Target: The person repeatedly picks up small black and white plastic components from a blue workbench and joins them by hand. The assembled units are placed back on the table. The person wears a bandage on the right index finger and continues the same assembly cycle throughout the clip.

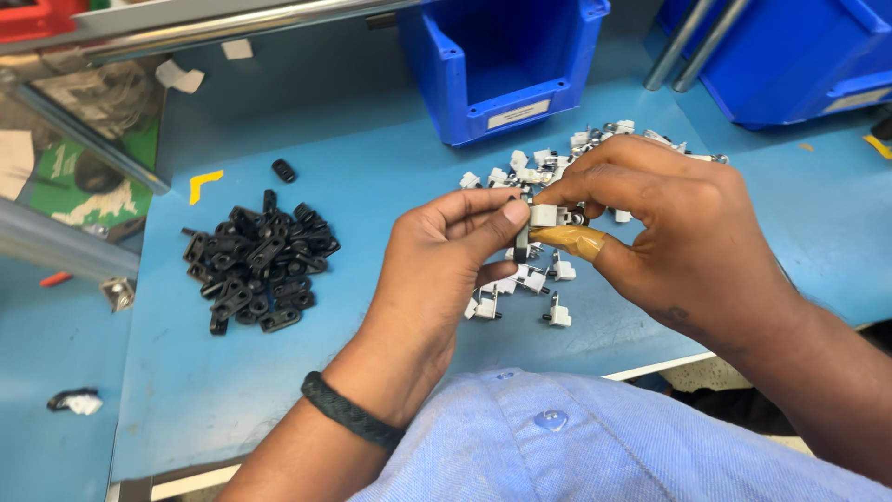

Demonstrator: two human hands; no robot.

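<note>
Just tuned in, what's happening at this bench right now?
A person at a blue worktable holds a small white clip part between both hands. The left hand pinches it with thumb and forefinger, and the right hand, with a tan cover on its thumb, grips it from the other side. Loose white parts lie scattered under and behind the hands. A heap of black parts sits to the left, untouched. Two blue bins stand at the back.

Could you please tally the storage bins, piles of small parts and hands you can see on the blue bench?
Blue storage bins: 2
Black parts pile: 1
White parts pile: 1
Hands, left hand and right hand, together holding a white part: 2
Total: 6
</note>
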